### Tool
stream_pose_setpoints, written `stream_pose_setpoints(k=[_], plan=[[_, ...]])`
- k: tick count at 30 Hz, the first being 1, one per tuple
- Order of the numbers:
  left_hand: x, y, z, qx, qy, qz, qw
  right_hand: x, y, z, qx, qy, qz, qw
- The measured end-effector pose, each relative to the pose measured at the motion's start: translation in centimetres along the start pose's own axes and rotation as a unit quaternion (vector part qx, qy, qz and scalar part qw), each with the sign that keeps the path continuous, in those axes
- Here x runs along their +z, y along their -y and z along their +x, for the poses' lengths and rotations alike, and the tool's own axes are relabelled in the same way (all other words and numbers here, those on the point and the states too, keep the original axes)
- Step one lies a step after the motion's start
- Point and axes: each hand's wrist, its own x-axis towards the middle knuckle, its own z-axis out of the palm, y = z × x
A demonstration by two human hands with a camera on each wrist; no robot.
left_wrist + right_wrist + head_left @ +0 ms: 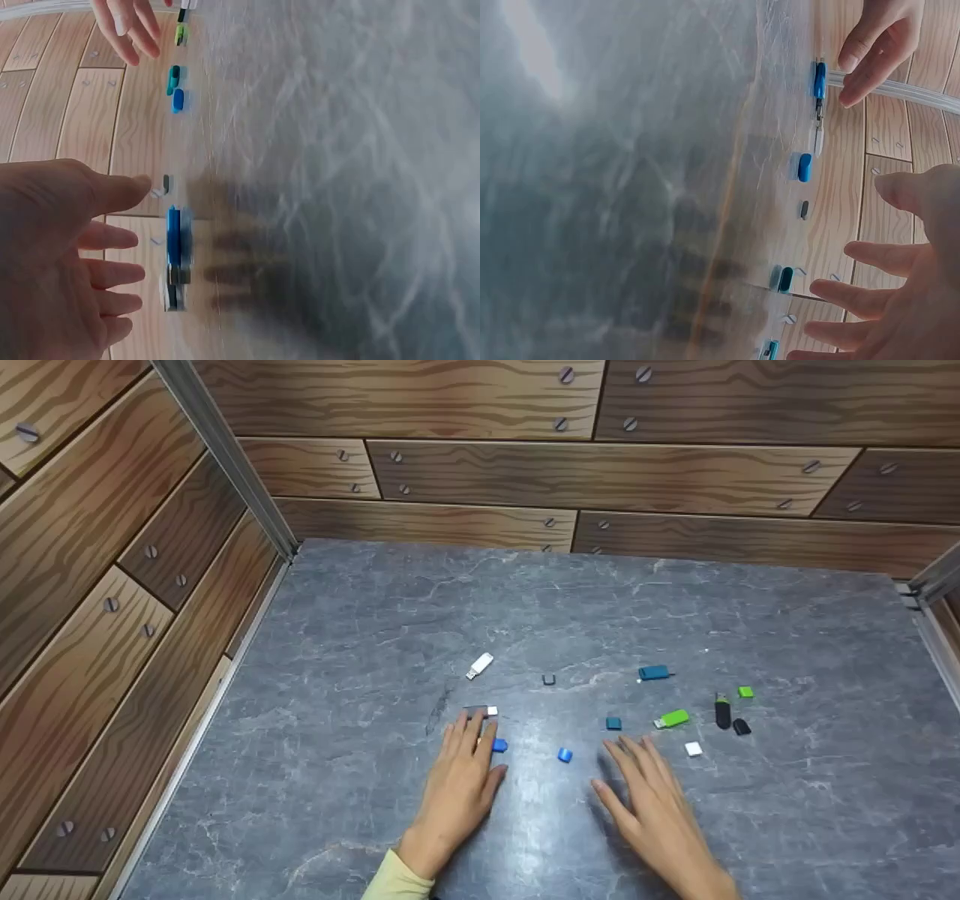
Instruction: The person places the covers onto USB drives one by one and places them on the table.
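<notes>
The left hand (459,780) hovers palm down, fingers extended; to its right, the right hand (651,802) spreads its thumb from relaxed fingers.

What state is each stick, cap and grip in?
White stick: uncapped
Green stick: uncapped
Black stick: uncapped
Teal stick: uncapped
Gray stick: partly hidden, pale end showing
Blue stick: partly hidden, connector unclear
White cap: loose
Green cap: loose
Black cap: loose
Teal cap: loose
Gray cap: loose
Blue cap: loose
Left grip: open, empty
Right grip: open, empty
</notes>
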Motion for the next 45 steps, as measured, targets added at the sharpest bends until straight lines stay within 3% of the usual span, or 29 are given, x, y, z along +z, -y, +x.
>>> stream_pose_setpoints(k=[12,27,45], plan=[[-0.3,0.8,0.6,0.043,-0.061,-0.025,0.9969,0.5,0.0,0.3,-0.001,0.0,0.019,1.0],[0.1,1.0,1.5,0.042,-0.039,-0.02,0.9981,1.5,0.5,0.8,-0.052,-0.06,0.03,0.996],[0.5,1.4,2.4,0.05,-0.044,-0.026,0.9974,2.1,1.8,1.6,-0.043,-0.016,0.009,0.999]])
